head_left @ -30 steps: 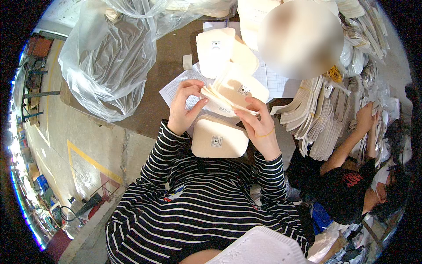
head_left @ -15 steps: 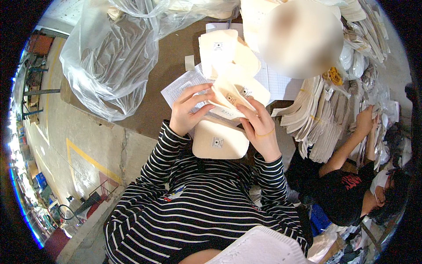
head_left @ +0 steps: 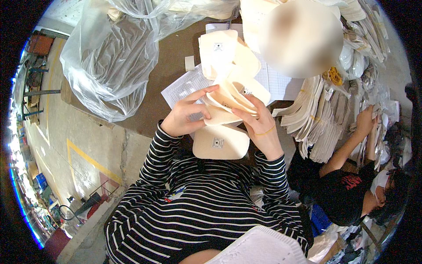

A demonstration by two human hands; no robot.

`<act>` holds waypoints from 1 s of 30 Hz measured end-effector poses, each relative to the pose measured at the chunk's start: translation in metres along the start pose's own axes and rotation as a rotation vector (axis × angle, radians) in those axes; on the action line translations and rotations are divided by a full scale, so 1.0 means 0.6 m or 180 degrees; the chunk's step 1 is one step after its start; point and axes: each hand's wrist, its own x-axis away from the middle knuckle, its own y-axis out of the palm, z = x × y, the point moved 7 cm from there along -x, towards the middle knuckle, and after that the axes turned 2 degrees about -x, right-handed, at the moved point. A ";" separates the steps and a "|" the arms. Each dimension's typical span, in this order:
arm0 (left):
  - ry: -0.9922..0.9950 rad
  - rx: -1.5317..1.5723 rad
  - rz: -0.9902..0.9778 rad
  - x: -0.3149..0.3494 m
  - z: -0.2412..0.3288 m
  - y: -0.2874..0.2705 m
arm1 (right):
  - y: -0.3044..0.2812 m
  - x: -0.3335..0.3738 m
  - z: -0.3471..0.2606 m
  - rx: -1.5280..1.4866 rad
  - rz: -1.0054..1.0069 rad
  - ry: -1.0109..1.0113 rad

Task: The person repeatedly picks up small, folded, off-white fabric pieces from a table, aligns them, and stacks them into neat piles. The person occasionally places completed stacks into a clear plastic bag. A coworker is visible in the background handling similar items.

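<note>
A small fanned stack of cream, round-cornered pads (head_left: 222,116) is held between my two hands. My left hand (head_left: 183,117) pinches the left side of the stack, thumb low and index finger at the upper edge. From the right, my right hand (head_left: 262,126) grips the other side, thumb and fingers on the pads; a thin yellow band circles its wrist. Small printed labels show on some pads. Below the stack, close to my body, lies a labelled cream pad (head_left: 224,148). More cream pads (head_left: 216,57) lie beyond my hands, over paper sheets (head_left: 181,90).
A clear plastic bag (head_left: 110,66) covers the table's left side. At right are bundles of cream strips (head_left: 307,119) and yellow rubber bands (head_left: 332,76). Another person (head_left: 351,189) works at the right, hands on bundles. A blurred round patch hides the far right of the table.
My left hand has shifted slightly left and down. The held pads have spread apart in a curved fan, and a lower pad now shows more. My right thumb has moved a little left.
</note>
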 end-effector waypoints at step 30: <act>-0.0616 -0.0085 0.0624 -0.005 -0.042 0.002 | -0.029 -0.009 -0.004 0.0061 0.0135 0.0078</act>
